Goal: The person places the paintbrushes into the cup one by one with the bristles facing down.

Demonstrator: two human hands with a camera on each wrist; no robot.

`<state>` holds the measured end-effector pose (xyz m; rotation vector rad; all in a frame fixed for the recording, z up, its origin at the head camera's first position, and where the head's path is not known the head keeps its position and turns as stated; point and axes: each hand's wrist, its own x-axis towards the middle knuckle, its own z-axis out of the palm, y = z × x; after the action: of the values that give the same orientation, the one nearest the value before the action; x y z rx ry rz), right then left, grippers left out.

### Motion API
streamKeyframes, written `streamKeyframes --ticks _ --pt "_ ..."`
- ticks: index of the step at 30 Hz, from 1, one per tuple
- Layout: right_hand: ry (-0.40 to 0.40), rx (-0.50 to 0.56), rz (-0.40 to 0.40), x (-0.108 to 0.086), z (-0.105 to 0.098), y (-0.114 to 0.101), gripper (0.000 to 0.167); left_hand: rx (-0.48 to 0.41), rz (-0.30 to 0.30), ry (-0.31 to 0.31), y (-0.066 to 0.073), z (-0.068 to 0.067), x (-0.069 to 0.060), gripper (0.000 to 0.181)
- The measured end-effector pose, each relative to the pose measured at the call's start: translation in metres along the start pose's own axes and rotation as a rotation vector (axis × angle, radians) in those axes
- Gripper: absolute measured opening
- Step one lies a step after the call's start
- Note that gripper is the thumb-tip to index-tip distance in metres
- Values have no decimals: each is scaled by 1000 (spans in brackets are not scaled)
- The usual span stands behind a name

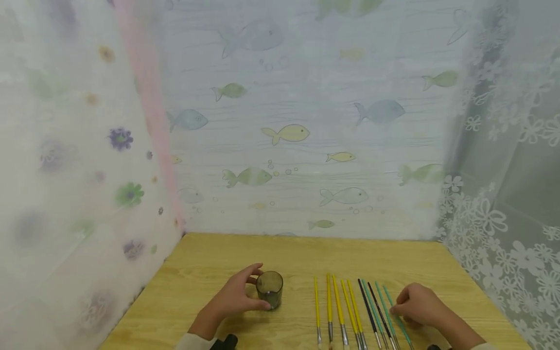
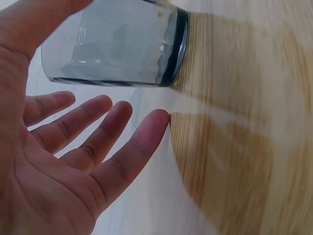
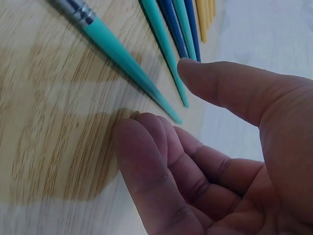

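At lower centre I see the left hand (image 1: pixel 236 294) spread partly around the glass (image 1: pixel 270 291); lower right, the right hand (image 1: pixel 419 306), thumb and bent fingers apart, over the rightmost teal brush (image 1: pixel 405 332).

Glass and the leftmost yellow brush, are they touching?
Apart. The head view shows it: the glass stands left of the leftmost yellow brush, with bare tabletop plainly visible between them.
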<state>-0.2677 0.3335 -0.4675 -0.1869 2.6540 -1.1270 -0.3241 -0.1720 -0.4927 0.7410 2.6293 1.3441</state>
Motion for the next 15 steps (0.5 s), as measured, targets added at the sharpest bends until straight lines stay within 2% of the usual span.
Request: streamKeyframes --ticks 1,6,11,15 --pt "-3 -6 -8 0 0 0 50 -6 -5 -2 0 0 1 105" --pt "28 -64 -1 4 2 1 48 -21 -2 2 1 2 3 101" --pt "90 -126 56 7 5 -1 27 -41 9 6 1 7 4 94" --pt "132 -127 109 11 9 -3 13 -54 15 -11 2 10 6 88"
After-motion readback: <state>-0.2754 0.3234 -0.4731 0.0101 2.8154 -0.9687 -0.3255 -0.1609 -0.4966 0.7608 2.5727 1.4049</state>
